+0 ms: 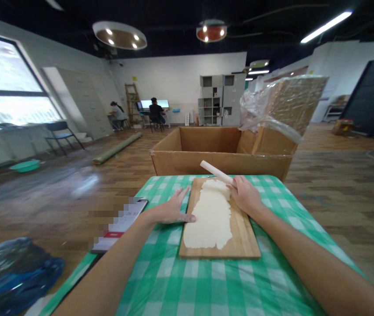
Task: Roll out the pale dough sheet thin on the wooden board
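Note:
A thin, ragged-edged sheet of pale dough (208, 215) lies on a wooden board (244, 237). My right hand (246, 193) is closed round the near end of a white rolling pin (217, 171), which slants up to the left over the far end of the dough. At the board's left edge is my left hand (175, 208), its fingers spread and holding nothing. Its thumb rests at the left rim of the dough.
The board lies on a green checked tablecloth (160, 285). A phone-like flat device (124, 224) is at the table's left edge. Beyond stands a large cardboard box (219, 162) with plastic wrap. Two people (156, 112) sit far back. A blue plastic bag (19, 276) lies at lower left.

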`<state>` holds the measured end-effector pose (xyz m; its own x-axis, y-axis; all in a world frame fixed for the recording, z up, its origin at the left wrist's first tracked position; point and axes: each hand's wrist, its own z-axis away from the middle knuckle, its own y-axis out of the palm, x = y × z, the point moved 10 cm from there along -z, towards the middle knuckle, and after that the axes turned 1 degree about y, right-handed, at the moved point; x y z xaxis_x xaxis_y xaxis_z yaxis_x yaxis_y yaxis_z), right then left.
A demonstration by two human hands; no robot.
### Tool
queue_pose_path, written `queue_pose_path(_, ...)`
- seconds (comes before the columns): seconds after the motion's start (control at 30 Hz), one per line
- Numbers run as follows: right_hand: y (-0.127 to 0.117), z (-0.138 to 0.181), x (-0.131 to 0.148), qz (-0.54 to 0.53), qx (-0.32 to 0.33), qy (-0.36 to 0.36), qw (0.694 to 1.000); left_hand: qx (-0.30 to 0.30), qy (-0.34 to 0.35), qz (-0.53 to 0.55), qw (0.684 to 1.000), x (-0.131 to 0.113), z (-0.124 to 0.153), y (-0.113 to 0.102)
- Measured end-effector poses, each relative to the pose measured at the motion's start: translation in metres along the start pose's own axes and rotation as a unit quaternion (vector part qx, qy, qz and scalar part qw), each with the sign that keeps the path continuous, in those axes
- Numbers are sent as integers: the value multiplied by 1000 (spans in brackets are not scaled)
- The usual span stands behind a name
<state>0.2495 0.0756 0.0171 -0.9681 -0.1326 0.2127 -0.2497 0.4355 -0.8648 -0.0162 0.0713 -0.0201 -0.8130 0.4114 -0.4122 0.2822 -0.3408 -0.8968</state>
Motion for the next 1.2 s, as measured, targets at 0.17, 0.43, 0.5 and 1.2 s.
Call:
queue_pose_path(0.17,-2,-1,-11,-23,2,21,1000,-32,15,-11,999,-10,0,-4)
queue_pose_path(0.43,21,-6,-44,-317,134,224,912,-155,17,-33,987,-43,11,-28)
queue_pose_path(0.5,29,1,-48,-412,169,300,844,-161,-29,-23,986,-37,10,-26)
queue_pose_path(1.2,53,14,-44,-552,242,371,706,-84,-70,228,967,-24,-5,0)
